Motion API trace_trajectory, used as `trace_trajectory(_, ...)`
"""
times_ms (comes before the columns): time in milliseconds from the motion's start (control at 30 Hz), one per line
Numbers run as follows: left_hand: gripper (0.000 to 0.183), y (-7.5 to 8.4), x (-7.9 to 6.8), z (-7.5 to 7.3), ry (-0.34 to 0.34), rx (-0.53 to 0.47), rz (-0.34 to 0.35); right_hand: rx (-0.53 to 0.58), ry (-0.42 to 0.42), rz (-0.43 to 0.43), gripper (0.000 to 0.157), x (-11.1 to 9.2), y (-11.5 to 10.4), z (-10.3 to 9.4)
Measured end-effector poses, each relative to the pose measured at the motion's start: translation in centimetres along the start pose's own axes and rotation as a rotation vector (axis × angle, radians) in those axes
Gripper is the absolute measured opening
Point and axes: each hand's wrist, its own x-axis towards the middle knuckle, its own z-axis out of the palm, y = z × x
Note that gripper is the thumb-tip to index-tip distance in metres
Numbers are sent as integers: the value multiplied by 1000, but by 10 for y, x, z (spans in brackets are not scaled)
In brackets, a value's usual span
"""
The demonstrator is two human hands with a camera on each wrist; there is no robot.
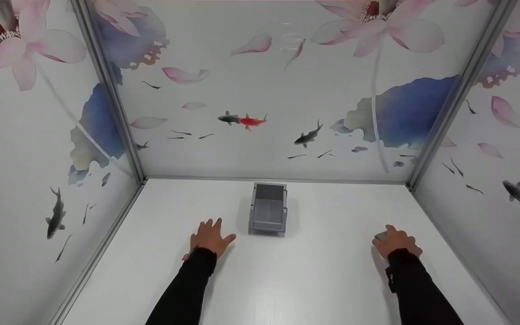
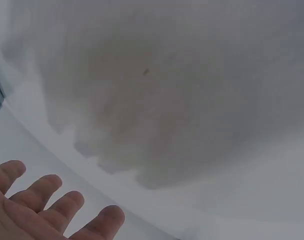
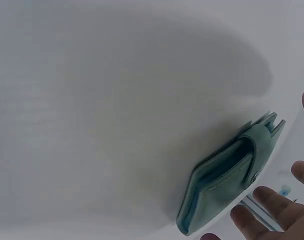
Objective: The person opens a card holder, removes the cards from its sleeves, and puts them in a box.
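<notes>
Black sleeves (image 1: 179, 289) end in open-fingered hands: left hand (image 1: 209, 238) spread, right hand (image 1: 396, 241) at the teal wallet (image 3: 226, 190) toward the right edge of the bench (image 1: 305, 271), apparently picking-up, which calls for a pinch.

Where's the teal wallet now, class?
In the right wrist view, the teal wallet is lower right, beside the right hand; in the head view, that hand mostly hides it.

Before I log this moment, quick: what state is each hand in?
Left hand: open, holding nothing.
Right hand: open, near the teal wallet, not gripping it.
</notes>
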Motion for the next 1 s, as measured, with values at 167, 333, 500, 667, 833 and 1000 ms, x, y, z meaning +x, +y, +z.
trace_trajectory(167, 63, 10, -6, 12, 40, 19, 67, 30, -28, 86, 73, -12, 1, -7)
trace_trajectory(333, 52, 19, -9, 22, 67, 55, 100, 42, -10, 116, 74, -20, 2, -10)
trace_trajectory(500, 41, 22, -11, 26, 68, 97, 101, 57, -24, 48, 95, -15, -1, 0)
trace_trajectory(667, 28, 27, -13, 31, 66, 84, 125, 57, -92, -71, 106, -1, -23, 23)
trace_trajectory(833, 24, 38, -16, 35, 85, 43, 159, 48, -115, -132, 95, -11, -74, 43)
trace_trajectory(1000, 24, 50, -20, 34, 83, 0, 209, 39, -125, -180, 86, -23, -116, 65)
